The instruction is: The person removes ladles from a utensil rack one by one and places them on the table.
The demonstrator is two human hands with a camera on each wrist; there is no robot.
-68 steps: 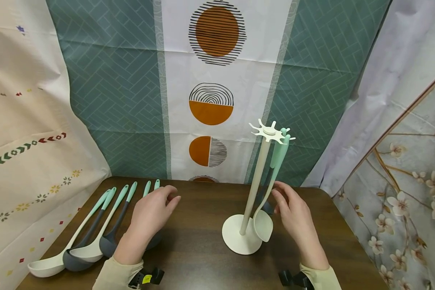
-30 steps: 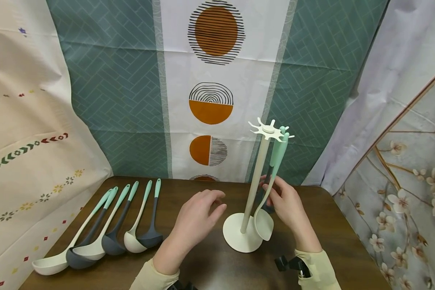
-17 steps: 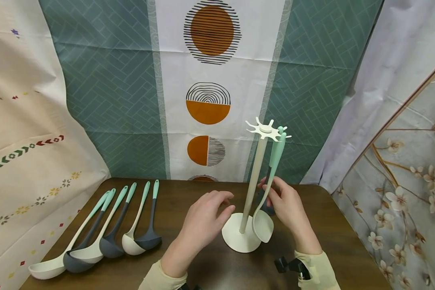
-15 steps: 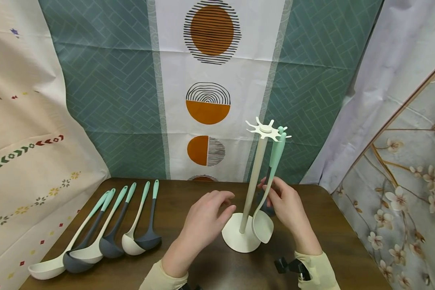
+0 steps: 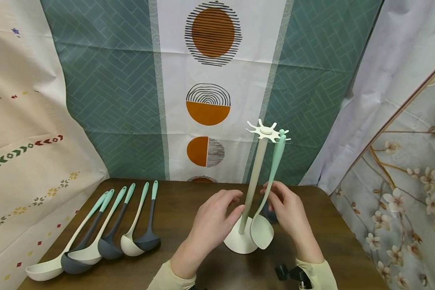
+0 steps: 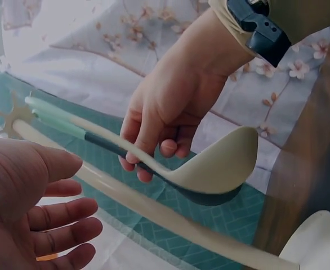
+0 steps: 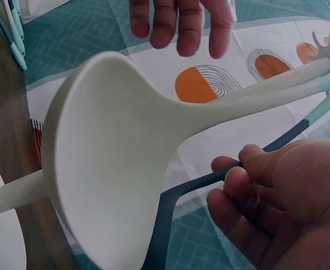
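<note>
A cream utensil stand (image 5: 255, 177) with a spoked top rises right of the middle in the head view. From its right-hand hooks hang a cream ladle (image 5: 262, 233) with a mint handle and, behind it, a dark grey ladle (image 5: 270, 215), mostly hidden there. My right hand (image 5: 290, 209) pinches the dark ladle's stem between thumb and fingers, which the right wrist view shows clearly on that stem (image 7: 201, 181). Left of the pole, my left hand (image 5: 215, 221) is held with relaxed fingers, gripping nothing. In the left wrist view, a gap separates it from the pole (image 6: 148, 211).
On the left of the brown table (image 5: 188, 209) several cream and dark ladles lie in a row, among them a dark one (image 5: 148, 240) nearest the middle. The stand's round base (image 5: 239, 243) sits on the table. A patterned cloth (image 5: 130, 100) hangs behind.
My left hand has moved right, from above the lying ladles to beside the stand's pole. My right hand has reached inward and taken hold of the dark ladle, whose handle has shifted behind the cream one.
</note>
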